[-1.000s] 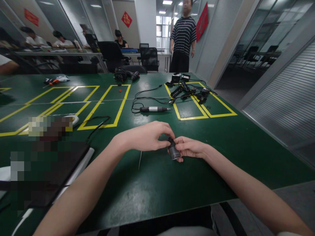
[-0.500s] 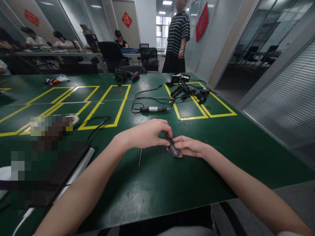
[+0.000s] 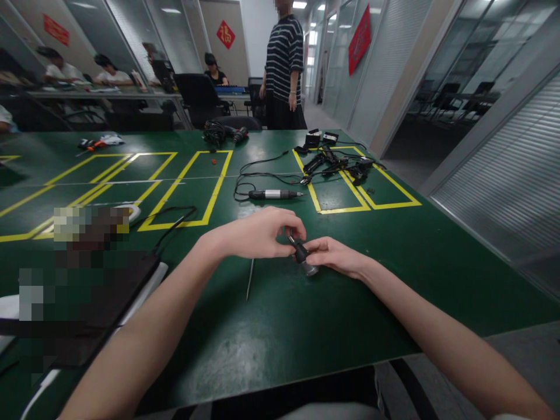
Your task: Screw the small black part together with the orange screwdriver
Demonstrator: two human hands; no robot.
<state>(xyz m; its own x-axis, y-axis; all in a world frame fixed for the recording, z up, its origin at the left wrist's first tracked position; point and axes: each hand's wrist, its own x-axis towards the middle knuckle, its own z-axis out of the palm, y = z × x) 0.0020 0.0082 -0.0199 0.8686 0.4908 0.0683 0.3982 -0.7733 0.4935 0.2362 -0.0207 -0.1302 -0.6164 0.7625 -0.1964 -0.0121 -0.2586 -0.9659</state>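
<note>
The dark round thing [image 3: 301,252] leans more now, so its thin end seems easier to reach. The right hand [image 3: 339,256] holds it above the green surface [image 3: 332,326]. The left hand's [image 3: 258,233] fingers curl close; I can't tell if they grip.

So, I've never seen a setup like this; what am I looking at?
There is no robot here: a camera worn on a person's head looks forward and down at their two bare hands. The left hand and right hand meet at a small dark cylindrical piece, which they hold; what it is, I cannot tell. On the green table, a thin rod lies below the left hand. Beyond the hands is a slim tool with a black cord, and farther right a tangle of black parts and cables lies across yellow tape outlines.
</note>
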